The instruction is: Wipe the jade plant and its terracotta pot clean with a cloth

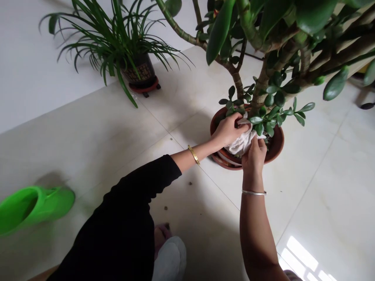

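Observation:
A large jade plant [260, 86] with thick stems and fleshy leaves grows in a round terracotta-coloured pot [277, 146] on the floor. A crumpled whitish cloth [240, 143] lies over the near rim of the pot, below the low leaves. My left hand [230, 130] is closed on the cloth's upper left part, thumb and fingers curled. My right hand [254, 155] pinches the cloth's right edge between thumb and fingers, close to small leaves. The soil under the cloth is mostly hidden.
A dark pot [139, 72] with a long-leaved spider-like plant [117, 43] stands on a wheeled base by the wall. At lower left is a bright green plastic watering can [55, 203]. Small bits of debris [190, 183] dot the tiled floor [117, 156].

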A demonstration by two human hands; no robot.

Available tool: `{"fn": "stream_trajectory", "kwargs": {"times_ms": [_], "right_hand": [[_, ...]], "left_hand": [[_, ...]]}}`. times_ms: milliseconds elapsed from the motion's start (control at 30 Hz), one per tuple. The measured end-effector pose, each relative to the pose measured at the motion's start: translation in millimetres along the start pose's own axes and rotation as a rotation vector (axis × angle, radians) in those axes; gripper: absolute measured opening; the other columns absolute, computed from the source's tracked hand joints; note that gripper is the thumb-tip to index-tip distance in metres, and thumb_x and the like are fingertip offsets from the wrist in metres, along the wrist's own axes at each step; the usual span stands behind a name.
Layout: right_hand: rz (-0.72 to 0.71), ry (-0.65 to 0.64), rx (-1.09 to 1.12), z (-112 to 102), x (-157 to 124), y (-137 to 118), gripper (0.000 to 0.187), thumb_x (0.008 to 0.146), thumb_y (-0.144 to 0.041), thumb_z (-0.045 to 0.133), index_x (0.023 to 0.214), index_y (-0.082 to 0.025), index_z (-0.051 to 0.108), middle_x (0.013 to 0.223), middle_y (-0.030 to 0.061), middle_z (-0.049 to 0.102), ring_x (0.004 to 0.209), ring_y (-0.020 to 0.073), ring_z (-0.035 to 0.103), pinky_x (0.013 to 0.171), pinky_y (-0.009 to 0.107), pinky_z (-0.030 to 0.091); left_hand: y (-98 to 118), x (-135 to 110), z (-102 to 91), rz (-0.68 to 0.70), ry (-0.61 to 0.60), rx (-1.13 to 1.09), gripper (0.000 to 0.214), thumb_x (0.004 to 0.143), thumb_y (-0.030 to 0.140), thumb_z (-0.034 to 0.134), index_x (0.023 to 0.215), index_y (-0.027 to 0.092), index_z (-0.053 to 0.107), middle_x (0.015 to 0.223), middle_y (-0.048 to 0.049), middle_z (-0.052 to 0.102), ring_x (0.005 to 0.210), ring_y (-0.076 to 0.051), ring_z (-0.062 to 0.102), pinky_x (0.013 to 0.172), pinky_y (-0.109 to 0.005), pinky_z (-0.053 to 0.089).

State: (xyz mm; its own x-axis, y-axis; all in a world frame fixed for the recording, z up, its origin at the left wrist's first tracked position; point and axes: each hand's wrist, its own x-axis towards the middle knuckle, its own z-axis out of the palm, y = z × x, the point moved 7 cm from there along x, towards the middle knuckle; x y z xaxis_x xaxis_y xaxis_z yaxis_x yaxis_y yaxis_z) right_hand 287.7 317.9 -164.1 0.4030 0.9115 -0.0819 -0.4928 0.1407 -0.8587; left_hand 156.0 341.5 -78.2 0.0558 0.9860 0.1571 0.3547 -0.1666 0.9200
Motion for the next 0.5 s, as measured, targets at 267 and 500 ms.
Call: {"fn": "stream_trajectory", "kwargs": {"times_ms": [267, 500], "right_hand": [[-0.068, 0.024, -0.043, -2, 8, -4, 0.042, 0.073, -0.043, 0.075, 0.106, -0.017, 0.071, 0.093, 0.0017, 0.076, 0.086, 0.0155, 0.07, 0.091, 0.035, 0.057], [-0.087, 0.06, -0.06, -10, 5, -9, 0.04, 0.077, -0.04, 0.064, 0.11, -0.017, 0.067, 0.097, 0.002, 0.073, 0.092, 0.0165, 0.07, 0.095, 0.036, 0.056]], "left_hand": [[4, 1, 6.3, 0.009, 0.028, -0.039, 0.008, 0.089, 0.025, 0.064, 0.083, 0.019, 0.065, 0.086, -0.0024, 0.071, 0.085, -0.017, 0.065, 0.078, -0.028, 0.044], [3, -2, -1.5, 0.027, 0.065, -0.08, 0.013, 0.09, 0.029, 0.06, 0.083, 0.019, 0.065, 0.073, 0.0022, 0.062, 0.07, -0.012, 0.053, 0.068, -0.026, 0.038]]}}
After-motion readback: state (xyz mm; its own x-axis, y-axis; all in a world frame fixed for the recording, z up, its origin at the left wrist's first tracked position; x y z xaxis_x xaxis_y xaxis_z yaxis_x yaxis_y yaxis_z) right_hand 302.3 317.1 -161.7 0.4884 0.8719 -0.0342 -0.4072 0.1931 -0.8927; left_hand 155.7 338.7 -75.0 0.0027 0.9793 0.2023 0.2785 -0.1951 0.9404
